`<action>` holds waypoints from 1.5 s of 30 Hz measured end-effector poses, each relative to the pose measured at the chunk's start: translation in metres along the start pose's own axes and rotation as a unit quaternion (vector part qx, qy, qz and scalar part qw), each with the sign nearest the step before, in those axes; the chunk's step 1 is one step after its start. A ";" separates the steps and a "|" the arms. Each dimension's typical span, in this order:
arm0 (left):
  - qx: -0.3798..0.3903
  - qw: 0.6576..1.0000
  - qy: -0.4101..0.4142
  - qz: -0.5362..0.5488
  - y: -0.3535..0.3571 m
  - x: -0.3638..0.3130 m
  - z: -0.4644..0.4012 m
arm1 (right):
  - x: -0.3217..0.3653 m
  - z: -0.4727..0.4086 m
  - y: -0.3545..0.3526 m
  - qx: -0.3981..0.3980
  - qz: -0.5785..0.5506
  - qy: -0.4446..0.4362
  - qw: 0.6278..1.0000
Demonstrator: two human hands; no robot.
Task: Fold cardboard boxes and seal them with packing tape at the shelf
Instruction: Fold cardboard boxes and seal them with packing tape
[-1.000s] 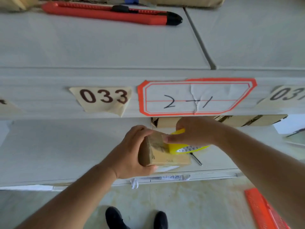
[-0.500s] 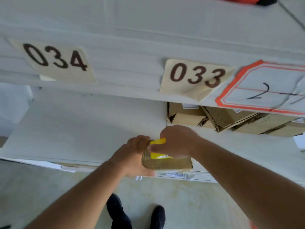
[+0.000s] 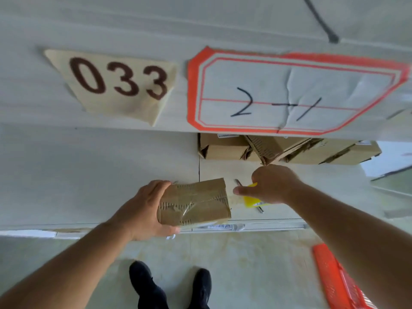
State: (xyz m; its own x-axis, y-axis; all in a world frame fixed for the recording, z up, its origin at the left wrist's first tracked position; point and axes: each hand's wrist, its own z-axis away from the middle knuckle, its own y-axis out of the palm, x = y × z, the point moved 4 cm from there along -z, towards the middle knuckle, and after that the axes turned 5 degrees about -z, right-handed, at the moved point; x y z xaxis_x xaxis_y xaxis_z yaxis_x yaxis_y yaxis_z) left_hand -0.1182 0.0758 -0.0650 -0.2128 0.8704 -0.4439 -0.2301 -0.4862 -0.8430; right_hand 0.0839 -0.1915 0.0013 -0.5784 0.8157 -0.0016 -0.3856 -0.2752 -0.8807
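A small brown cardboard box wrapped in clear tape [image 3: 193, 201] sits at the centre, over the front edge of the pale lower shelf board [image 3: 93, 175]. The left hand [image 3: 142, 210] grips it from 9 o'clock; the right hand [image 3: 270, 185], at 3 o'clock just beside it, holds a yellow tape roll [image 3: 252, 199]. A thin metal rod [image 3: 238, 182] lies on the board between box and roll. At 1 o'clock, further back on the board, a row of brown cardboard boxes [image 3: 287, 150] rests under the upper shelf edge. On that edge, a tan "033" paper label [image 3: 116, 83] is at 11 o'clock, a red-bordered white "2-1" label [image 3: 292, 92] to its right. An orange plastic basket [image 3: 338, 279] stands on the floor at 5 o'clock; black shoes [image 3: 145, 279] at 6 o'clock
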 end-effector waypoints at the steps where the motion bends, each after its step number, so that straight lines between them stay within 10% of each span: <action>1: 0.000 1.000 0.000 0.000 0.000 0.000 0.000 | -0.001 -0.001 0.004 -0.002 -0.006 0.003 1.000; 13: 0.012 1.000 -0.007 -0.002 0.001 0.001 -0.001 | 0.003 -0.023 0.037 0.040 -0.046 0.020 0.998; 19: 0.000 0.974 0.053 -0.218 0.010 -0.063 -0.024 | 0.009 -0.023 0.038 0.064 -0.045 0.012 0.997; 25: -0.017 0.979 0.090 -0.181 0.023 -0.140 -0.067 | 0.004 -0.012 0.032 0.059 -0.056 0.035 0.996; 33: -0.128 0.970 0.110 0.176 -0.017 -0.073 -0.016 | 0.050 0.058 -0.109 0.037 -0.204 -0.068 0.976; 45: -0.080 0.995 0.041 0.043 -0.039 -0.056 -0.003 | 0.148 0.034 -0.104 -0.037 -0.052 -0.193 0.979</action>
State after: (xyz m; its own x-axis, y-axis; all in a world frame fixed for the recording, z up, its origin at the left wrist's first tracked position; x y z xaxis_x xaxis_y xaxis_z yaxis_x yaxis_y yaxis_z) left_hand -0.0948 0.0461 -0.0083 -0.1450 0.8330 -0.5340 -0.0600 -0.5461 -0.8356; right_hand 0.0141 -0.0594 0.1086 -0.7730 0.5807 0.2554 -0.4108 -0.1515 -0.8990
